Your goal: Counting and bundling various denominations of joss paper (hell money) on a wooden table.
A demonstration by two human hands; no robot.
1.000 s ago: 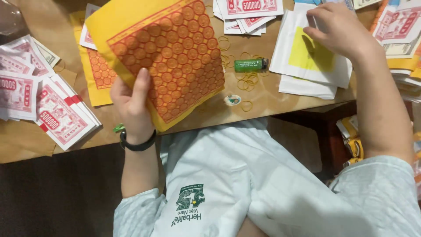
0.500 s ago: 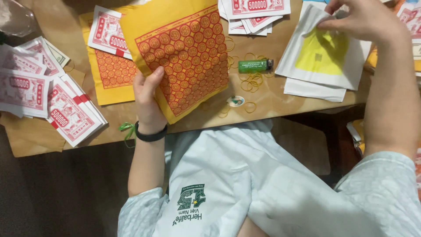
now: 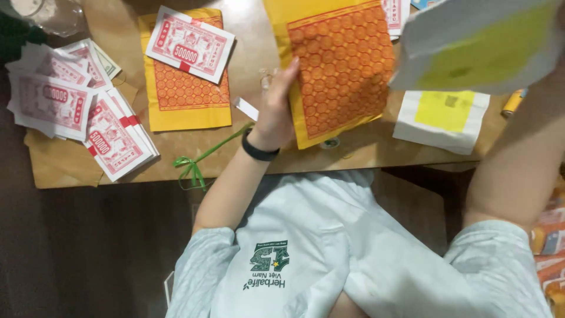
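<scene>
Gripping the thin, floppy orange-patterned yellow sheet [image 3: 344, 68] at its 9 o'clock edge, my left hand [image 3: 276, 106] has fingers clamped on it at the table's [image 3: 65, 171] 12 o'clock, while my right hand's fingers, out of frame, I cannot tell.

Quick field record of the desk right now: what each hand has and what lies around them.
left hand: grips the left edge of the orange-patterned yellow sheet
right hand: out of view; the forearm reaches up under a blurred white and yellow sheet
table: second patterned sheet with a red and white bill on it, bill stacks at left, green ribbon
</scene>
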